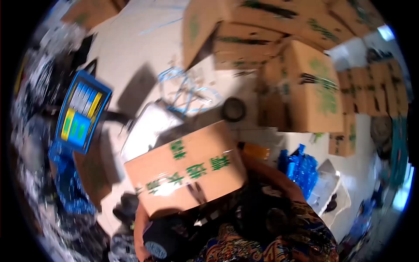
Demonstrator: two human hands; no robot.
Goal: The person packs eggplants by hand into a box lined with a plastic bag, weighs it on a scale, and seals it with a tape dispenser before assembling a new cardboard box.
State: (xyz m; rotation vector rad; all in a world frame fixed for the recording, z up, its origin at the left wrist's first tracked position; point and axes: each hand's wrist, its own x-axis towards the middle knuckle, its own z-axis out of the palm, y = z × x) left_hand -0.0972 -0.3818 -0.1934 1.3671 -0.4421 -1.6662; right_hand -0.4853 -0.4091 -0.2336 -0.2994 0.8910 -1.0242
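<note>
A closed cardboard box [187,170] with green printed characters is tilted in front of my body, covering part of a pale scale platform [146,124]. At the box's lower left edge is my left hand [140,214], its fingers hidden by the box. My right hand [245,160] is against the box's right side, its fingers also out of sight. The box is held between both hands. Left of the platform stands a blue and yellow display panel [80,113].
Large cartons [314,87] stand at the upper right. Blue strapping [185,94] and a dark round object [234,109] lie on the floor ahead. Blue plastic [301,168] is at right, beside a white container [325,190]. Plastic-wrapped items [39,153] line the left.
</note>
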